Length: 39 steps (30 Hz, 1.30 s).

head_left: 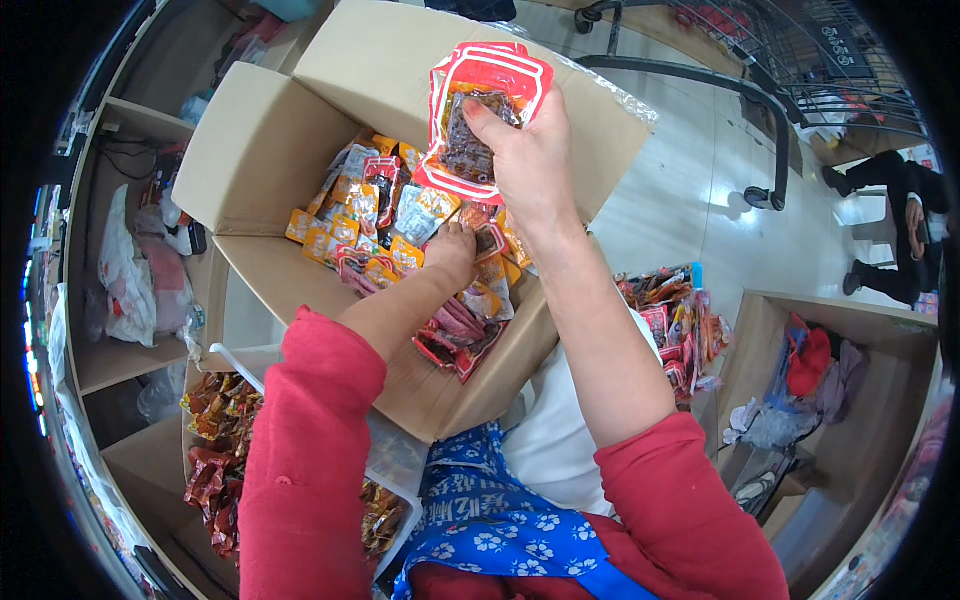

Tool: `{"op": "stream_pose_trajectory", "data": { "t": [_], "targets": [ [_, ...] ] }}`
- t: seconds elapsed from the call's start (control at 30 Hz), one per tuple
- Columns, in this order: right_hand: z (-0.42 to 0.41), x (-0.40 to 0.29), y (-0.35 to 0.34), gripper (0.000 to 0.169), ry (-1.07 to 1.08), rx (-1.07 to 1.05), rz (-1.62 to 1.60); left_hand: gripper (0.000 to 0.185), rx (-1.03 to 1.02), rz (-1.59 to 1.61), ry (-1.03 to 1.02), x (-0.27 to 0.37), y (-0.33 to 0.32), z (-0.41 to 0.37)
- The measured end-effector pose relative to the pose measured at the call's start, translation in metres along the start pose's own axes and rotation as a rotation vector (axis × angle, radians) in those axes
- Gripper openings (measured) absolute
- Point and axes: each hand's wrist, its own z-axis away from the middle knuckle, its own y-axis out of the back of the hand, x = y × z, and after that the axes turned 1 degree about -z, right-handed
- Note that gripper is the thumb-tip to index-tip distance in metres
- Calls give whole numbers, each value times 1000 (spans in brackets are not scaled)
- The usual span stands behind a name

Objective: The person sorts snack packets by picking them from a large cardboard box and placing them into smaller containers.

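Note:
My right hand point(536, 154) holds up red-edged plastic snack packets point(480, 112), thumb pressed on the clear front that shows dark brown food. At least two packets overlap there. Below it, my left hand point(452, 253) reaches into a large open cardboard box point(259, 150). Its fingers touch a red-edged packet point(489, 241) among the pile; whether they grip it cannot be made out. Orange-and-silver packets point(427, 214) and more red packets point(382, 184) lie jumbled inside the box. Several pink-backed packets point(457, 322) sit near the box's front wall.
Left of me, a clear plastic bin point(409, 517) and loose wrapped snacks point(217, 450) stand under my left arm. More packets point(675, 330) are heaped at right, near an open wooden cabinet point(885, 405). A wheeled cart point(784, 150) and a seated person point(907, 217) are beyond.

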Motion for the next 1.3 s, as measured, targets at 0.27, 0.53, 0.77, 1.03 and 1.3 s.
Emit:
{"op": "stream_pose_trajectory", "data": {
  "t": [0.27, 0.53, 0.77, 1.03, 1.3],
  "targets": [
    [8, -16, -12, 19, -202, -159, -124, 24, 244, 753, -25, -102, 22, -10],
    [9, -5, -7, 18, -261, -268, -8, 22, 308, 1678, 35, -66, 139, 58],
    [8, -7, -7, 23, -240, -319, -151, 34, 404, 1843, -179, -32, 160, 70],
    [1, -5, -2, 25, -82, -76, -172, 38, 327, 1837, 83, -16, 125, 28],
    [2, -4, -3, 23, -94, -61, -193, 54, -65, 129, -122, -35, 0, 10]
  ]
}}
